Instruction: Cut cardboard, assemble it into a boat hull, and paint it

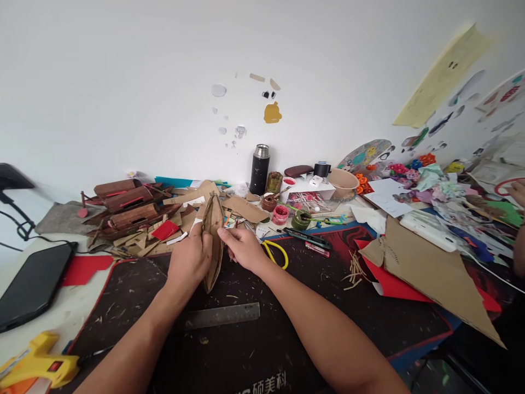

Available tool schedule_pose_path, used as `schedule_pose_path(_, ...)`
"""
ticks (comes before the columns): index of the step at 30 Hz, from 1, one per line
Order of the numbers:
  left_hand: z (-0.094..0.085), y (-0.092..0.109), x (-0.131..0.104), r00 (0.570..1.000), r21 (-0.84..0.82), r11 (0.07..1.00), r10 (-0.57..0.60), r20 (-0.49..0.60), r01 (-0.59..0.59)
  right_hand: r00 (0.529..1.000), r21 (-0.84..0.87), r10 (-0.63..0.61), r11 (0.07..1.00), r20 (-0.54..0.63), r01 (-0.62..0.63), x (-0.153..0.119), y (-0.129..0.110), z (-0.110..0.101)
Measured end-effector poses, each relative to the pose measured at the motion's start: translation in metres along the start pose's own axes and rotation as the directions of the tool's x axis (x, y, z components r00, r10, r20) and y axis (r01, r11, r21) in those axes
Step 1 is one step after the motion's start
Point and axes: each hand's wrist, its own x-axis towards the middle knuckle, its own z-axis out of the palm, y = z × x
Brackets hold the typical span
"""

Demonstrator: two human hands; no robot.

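Observation:
A brown cardboard boat hull point(214, 264), long and pointed at both ends, is held upright over the dark mat. My left hand point(189, 256) is closed around its left side. On the opposite side, my right hand point(243, 250) is closed, with thumb and fingers at the hull's right edge; whether a small thing also sits in those fingers is hidden. Just beyond the hands lie cardboard scraps point(246, 209). A clear ruler point(223, 316) rests on the mat below the hull. Yellow-handled scissors point(279, 253) lie beside my right wrist.
Brown model boats point(133, 210) are piled at the left, near a phone point(35, 284) and a yellow glue gun point(43, 361). Paint jars point(280, 214) and a black flask point(260, 171) stand behind. Cardboard point(435, 268) covers the right side. Another person's hand point(519, 192) shows far right.

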Motion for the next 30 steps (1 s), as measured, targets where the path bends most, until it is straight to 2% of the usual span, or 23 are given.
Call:
schedule_pose_path(4, 0.001, -0.001, 0.000, 1.000, 0.040, 0.999, 0.003, -0.006, -0.002, 1.000, 0.000, 0.023, 1.000, 0.004, -0.023, -0.001, 0.000, 0.001)
schedule_pose_path(11, 0.002, -0.009, 0.002, 0.998, 0.117, 0.993, 0.028, -0.062, -0.021, 0.999, -0.111, 0.016, 0.994, 0.042, -0.012, -0.003, 0.005, 0.002)
schedule_pose_path(14, 0.003, -0.013, 0.004, 0.996, 0.033, 0.999, 0.015, -0.083, -0.012, 0.999, -0.113, 0.019, 0.994, 0.048, -0.014, -0.004, 0.004, 0.001)
schedule_pose_path(17, 0.005, -0.016, 0.008, 0.996, -0.126, 0.992, -0.004, -0.090, -0.007, 0.999, -0.092, 0.013, 0.996, 0.044, -0.009, -0.005, 0.001, 0.001)
schedule_pose_path(20, 0.005, -0.018, 0.011, 0.996, -0.300, 0.954, -0.010, -0.093, -0.019, 0.999, -0.066, 0.006, 0.998, 0.037, -0.003, -0.005, -0.003, 0.001)
schedule_pose_path(23, 0.005, -0.018, 0.012, 0.996, -0.407, 0.913, -0.013, -0.083, -0.022, 0.999, -0.046, -0.003, 0.999, 0.033, 0.005, -0.006, -0.005, 0.001)
schedule_pose_path(30, 0.014, -0.014, 0.007, 0.991, -0.368, 0.929, -0.011, -0.134, -0.040, 0.999, -0.068, 0.005, 0.998, 0.039, -0.003, -0.005, 0.001, 0.001)
